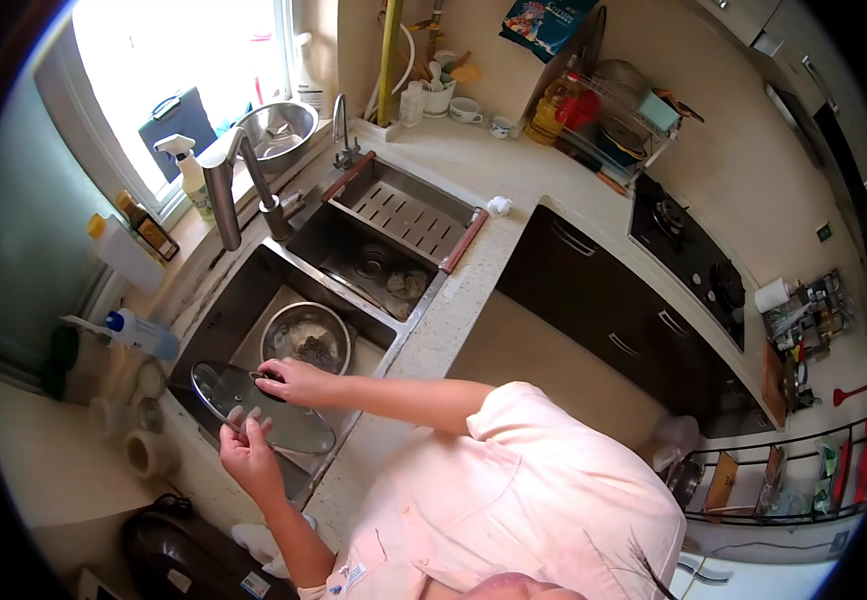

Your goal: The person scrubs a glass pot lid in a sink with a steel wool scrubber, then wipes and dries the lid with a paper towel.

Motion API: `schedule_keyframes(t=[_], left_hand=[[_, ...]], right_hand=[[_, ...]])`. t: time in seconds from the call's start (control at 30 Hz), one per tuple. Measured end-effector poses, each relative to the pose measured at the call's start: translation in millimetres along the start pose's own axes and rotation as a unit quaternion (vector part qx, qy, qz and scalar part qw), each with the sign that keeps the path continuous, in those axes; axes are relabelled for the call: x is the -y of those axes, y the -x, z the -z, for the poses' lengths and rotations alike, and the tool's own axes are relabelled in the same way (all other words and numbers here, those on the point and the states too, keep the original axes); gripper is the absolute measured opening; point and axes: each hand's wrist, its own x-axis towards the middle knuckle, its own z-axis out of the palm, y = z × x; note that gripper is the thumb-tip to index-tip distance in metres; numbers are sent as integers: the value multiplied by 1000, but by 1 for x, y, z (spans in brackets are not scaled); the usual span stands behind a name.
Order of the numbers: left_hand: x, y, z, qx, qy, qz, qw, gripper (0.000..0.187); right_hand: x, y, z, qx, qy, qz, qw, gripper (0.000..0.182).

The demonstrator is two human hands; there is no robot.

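A glass pot lid (299,425) with a metal rim is held tilted over the left sink basin (239,290). My right hand (301,382) is closed around the lid's dark knob. With its fingers on the rim and glass, my left hand (250,462) grips the lid's near-left edge. Behind the lid, a round metal bowl (346,345) sits in the basin with some wet, greyish and dark contents that I cannot make out. The lid hides part of the basin floor.
Above the basins stands a tall faucet (272,215). A slotted metal drain tray (404,215) lies across the second basin. A spray bottle (192,180), a white bottle (126,252) and a blue-capped bottle (149,335) line the sill side. The gas stove (689,250) is at the right.
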Motion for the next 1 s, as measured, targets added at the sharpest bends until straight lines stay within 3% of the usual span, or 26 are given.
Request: schedule_keyframes(t=[0.07, 0.1, 0.17, 0.3, 0.47, 0.6, 0.7, 0.73, 0.77, 0.8, 0.83, 0.9, 0.93, 1.0], left_hand=[[-9, 7, -5, 20, -7, -8, 1000, 25], [-11, 10, -9, 19, -16, -16, 1000, 27], [-16, 14, -15, 15, -34, -30, 999, 31], [-29, 19, -16, 47, 51, -143, 987, 37], [2, 17, 18, -4, 29, -106, 994, 33], [41, 33, 47, -30, -26, -46, 998, 32], [60, 39, 55, -47, -50, -6, 998, 31], [63, 46, 62, -71, -55, 14, 996, 31], [64, 52, 67, -77, -63, 1, 995, 30], [58, 58, 64, -84, -73, -6, 994, 30], [54, 62, 66, -85, -66, 9, 994, 32], [48, 69, 65, -84, -83, 38, 992, 34], [53, 71, 68, -80, -83, 46, 992, 36], [51, 79, 68, -65, -99, 36, 992, 40]], right_hand=[[13, -3, 8, 49, 41, -58, 996, 42], [20, 0, 9, 25, 21, -63, 997, 36], [20, 2, 9, -4, 18, -45, 999, 34], [20, -2, 20, -23, -19, 0, 1000, 29], [31, -1, 37, -50, -1, 28, 998, 30], [39, 6, 45, -18, 6, -34, 999, 30], [12, -4, 33, -96, 23, 10, 995, 27], [4, -10, 33, -46, -86, 2, 995, 23], [-23, -22, 33, 30, -112, 15, 993, 21], [-18, -17, 39, -10, 23, 97, 995, 22], [-24, -18, 35, -12, -141, 19, 990, 23], [-3, -10, 37, -29, -200, -17, 979, 22], [-5, -12, 35, -12, -208, -110, 972, 21], [-4, -11, 32, -12, -233, -141, 962, 23]])
